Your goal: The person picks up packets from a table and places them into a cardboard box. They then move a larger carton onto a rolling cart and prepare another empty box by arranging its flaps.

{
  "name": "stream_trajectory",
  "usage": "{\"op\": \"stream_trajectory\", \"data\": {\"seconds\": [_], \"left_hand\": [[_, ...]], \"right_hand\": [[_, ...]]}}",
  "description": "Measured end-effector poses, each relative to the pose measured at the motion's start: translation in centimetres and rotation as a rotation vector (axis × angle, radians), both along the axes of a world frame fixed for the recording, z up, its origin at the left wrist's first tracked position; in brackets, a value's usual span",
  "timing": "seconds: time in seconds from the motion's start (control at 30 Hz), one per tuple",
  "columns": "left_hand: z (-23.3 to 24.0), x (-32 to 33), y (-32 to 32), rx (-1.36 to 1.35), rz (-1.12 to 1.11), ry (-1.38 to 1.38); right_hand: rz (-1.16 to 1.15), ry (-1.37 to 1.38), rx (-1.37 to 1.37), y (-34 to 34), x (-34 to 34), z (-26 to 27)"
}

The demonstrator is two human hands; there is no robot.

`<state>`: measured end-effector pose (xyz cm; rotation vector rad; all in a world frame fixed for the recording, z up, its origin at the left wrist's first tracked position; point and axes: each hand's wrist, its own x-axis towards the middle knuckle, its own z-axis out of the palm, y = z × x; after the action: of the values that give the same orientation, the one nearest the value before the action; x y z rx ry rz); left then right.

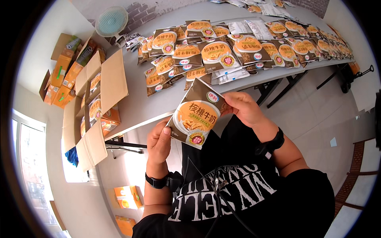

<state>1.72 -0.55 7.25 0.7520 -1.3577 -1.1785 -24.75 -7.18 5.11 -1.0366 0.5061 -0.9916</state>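
A brown and orange pouch of walnut milk (196, 114) is held tilted in front of my body, its printed front facing me. My left hand (159, 138) grips its lower left edge, thumb on top. At the upper right edge, my right hand (244, 108) pinches the pouch between thumb and fingers. Just beyond it, a heap of similar pouches (218, 55) lies on the grey table (134, 104). Some pouches there show their white printed backs (230, 77). The underside of the held pouch is hidden.
An open cardboard carton (114, 77) with pouches inside stands at the table's left end. Stacked orange boxes (61, 74) and a small fan (111, 21) are behind it. More pouches (324, 44) line the table's right. Orange boxes (128, 197) sit on the floor, lower left.
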Motion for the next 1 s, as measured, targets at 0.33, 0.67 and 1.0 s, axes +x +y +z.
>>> {"op": "stream_trajectory", "data": {"seconds": [0.33,0.67,1.0], "left_hand": [[-0.3,0.2,0.5,0.092,-0.206,-0.197],[1.2,-0.6,0.4,-0.042,-0.170,-0.371],[-3.0,-2.4,-0.5,0.609,-0.121,0.290]], "right_hand": [[0.111,0.159,-0.090,0.5,1.4,1.9],[-0.037,0.058,0.029,1.3,1.5,0.7],[-0.266,-0.143,0.096,0.1,2.0,0.6]]}}
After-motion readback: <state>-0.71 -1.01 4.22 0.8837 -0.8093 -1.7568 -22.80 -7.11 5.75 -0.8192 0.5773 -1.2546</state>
